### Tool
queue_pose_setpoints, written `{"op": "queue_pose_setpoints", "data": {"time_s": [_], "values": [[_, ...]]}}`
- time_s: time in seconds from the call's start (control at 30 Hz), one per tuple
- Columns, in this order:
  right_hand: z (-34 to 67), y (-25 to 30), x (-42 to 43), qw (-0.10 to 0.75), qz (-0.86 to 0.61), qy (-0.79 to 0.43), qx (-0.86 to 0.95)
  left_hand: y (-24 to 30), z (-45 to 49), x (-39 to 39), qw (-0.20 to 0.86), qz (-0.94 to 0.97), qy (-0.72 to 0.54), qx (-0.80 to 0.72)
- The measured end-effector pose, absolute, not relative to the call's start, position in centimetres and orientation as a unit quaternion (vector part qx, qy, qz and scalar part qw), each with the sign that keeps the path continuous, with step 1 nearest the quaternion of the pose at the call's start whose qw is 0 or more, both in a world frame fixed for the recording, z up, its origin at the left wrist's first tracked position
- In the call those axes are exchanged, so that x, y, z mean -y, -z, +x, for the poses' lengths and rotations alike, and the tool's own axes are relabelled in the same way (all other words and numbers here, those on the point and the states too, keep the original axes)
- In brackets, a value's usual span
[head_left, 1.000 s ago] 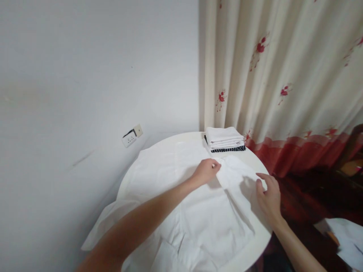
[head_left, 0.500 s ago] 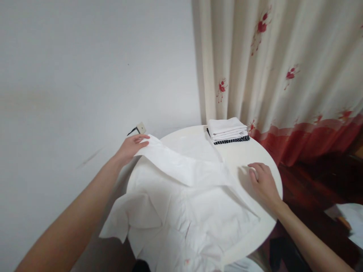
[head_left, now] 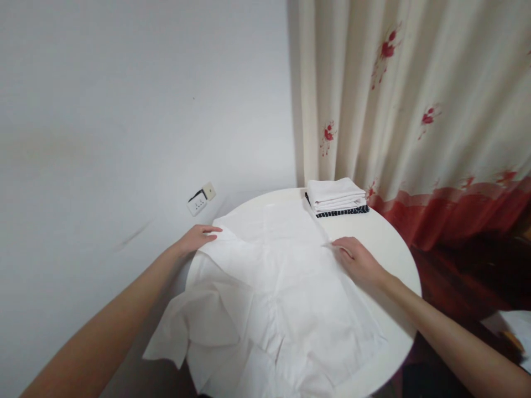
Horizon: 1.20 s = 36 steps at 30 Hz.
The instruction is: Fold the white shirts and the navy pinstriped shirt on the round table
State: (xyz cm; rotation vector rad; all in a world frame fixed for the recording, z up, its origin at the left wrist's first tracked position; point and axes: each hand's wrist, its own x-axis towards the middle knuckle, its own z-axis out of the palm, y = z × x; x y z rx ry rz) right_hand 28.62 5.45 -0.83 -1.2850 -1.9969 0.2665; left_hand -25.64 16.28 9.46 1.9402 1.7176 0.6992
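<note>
A white shirt (head_left: 274, 287) lies spread over a round white table (head_left: 390, 243), with a sleeve hanging off the near left edge. My left hand (head_left: 194, 239) rests at the shirt's far left edge, fingers stretched out on the cloth. My right hand (head_left: 357, 260) lies flat on the shirt's right edge, fingers extended and pressing the fabric down. Neither hand grips anything that I can see.
A stack of folded white cloths on a dark patterned one (head_left: 337, 197) sits at the table's far edge. A flowered cream and red curtain (head_left: 415, 110) hangs behind. A wall socket (head_left: 201, 200) is on the grey wall at left. Dark furniture stands at right.
My left hand carried the shirt's flap from the middle over to the left and laid it flat. My right hand slid left from the bare table onto the shirt's right edge.
</note>
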Motion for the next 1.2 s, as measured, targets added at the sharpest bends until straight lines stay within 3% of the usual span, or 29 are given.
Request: {"op": "queue_pose_setpoints", "data": {"time_s": [0.17,0.3,0.67,0.77,0.9,1.1,1.2], "values": [[27.9,0.2,-9.2,0.268,-0.524,-0.184,0.787,-9.1,-27.0,-16.5,0.222,0.693,-0.292,-0.62],[27.6,0.0,-9.6,0.224,-0.544,-0.178,0.789,-8.8,-27.8,-16.5,0.219,0.68,-0.314,-0.625],[26.7,0.5,-8.0,0.232,-0.565,-0.069,0.789,-3.3,-28.0,-17.7,0.252,0.685,-0.265,-0.63],[26.1,0.3,-5.5,0.245,-0.509,-0.037,0.824,-3.7,-27.9,-17.8,0.258,0.669,-0.262,-0.646],[25.6,1.7,-1.2,0.198,-0.426,-0.021,0.882,-5.1,-27.5,-17.7,0.264,0.657,-0.291,-0.644],[26.9,4.6,1.8,0.165,-0.494,-0.017,0.853,-5.4,-26.6,-17.6,0.239,0.642,-0.377,-0.623],[27.6,4.3,1.9,0.183,-0.514,-0.031,0.838,-4.5,-26.5,-17.7,0.239,0.688,-0.329,-0.601]]}}
